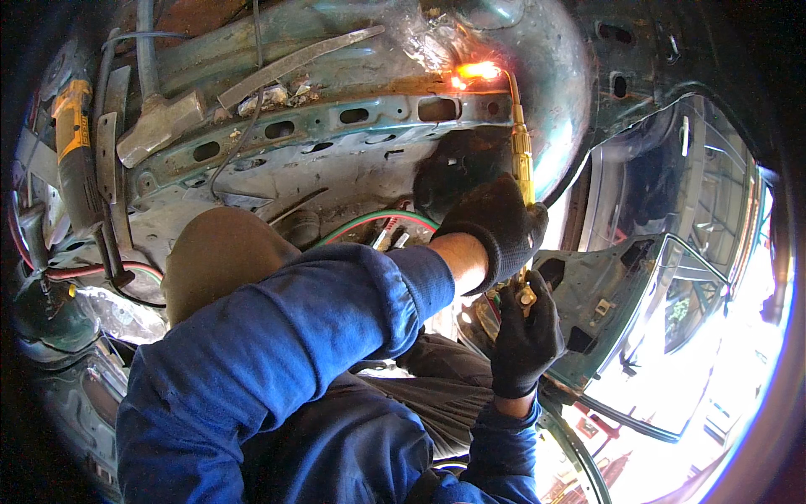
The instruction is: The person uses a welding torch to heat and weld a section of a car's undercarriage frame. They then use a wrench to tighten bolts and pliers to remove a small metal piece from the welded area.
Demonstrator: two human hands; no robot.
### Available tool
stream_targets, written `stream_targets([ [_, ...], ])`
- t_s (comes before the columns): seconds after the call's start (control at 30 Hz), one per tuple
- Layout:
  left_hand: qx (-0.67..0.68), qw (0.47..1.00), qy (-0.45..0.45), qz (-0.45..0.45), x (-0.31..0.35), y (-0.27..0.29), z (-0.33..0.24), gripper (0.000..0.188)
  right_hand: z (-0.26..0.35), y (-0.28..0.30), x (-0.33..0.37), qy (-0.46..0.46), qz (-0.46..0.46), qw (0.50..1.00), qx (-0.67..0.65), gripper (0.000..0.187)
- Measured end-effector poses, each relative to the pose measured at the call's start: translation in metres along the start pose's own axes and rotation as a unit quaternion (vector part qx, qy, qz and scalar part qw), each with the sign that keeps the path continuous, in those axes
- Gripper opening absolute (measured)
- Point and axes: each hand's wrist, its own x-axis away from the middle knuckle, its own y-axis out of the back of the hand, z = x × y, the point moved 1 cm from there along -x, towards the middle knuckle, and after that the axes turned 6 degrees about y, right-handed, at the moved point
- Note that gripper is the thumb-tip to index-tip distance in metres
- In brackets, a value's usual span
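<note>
A brass gas torch (522,160) points up with its bent tip at the dark green car body panel (327,126). A bright orange flame (480,70) burns at the tip, and the metal around it glows. My left hand (495,227), in a black glove, is wrapped round the torch's handle. Below it my right hand (529,340), also black-gloved, has its fingers closed at the brass valve end (525,296) of the same torch. The fingers partly hide the valve knobs.
On the left lie a hammer (159,130) and a yellow-and-black power tool (75,155). A curved flat metal bar (302,63) rests on the panel. Red and green hoses (361,223) run behind my left arm. A rounded brown shape (218,260) is beside that arm; a car door (613,311) stands right.
</note>
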Motion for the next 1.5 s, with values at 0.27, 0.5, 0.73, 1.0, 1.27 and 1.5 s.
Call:
stream_targets([
  [0.27,-0.036,0.985,-0.091,-0.144,-0.001,0.000,0.002,0.045,0.000,-0.001,-0.001,-0.020,-0.011,0.999,-0.041,0.044],
  [0.5,-0.015,0.998,-0.036,-0.054,-0.002,0.004,0.002,0.044,-0.009,-0.003,-0.003,0.120,0.028,0.989,0.080,0.049],
  [0.73,-0.011,0.999,-0.024,-0.046,-0.005,-0.002,0.006,0.045,-0.006,-0.007,0.001,0.019,-0.001,1.000,0.014,0.050],
  [1.0,-0.030,0.999,-0.010,-0.030,-0.001,0.002,0.001,0.044,-0.001,-0.004,-0.001,-0.003,-0.012,1.000,-0.014,0.047],
  [1.27,-0.034,0.999,-0.009,-0.030,-0.004,-0.001,0.004,0.044,-0.004,-0.005,-0.001,0.050,-0.005,0.998,0.023,0.044],
  [1.5,-0.014,0.999,-0.001,-0.035,-0.004,-0.003,0.004,0.045,-0.006,-0.006,0.000,0.091,0.001,0.994,0.058,0.047],
])
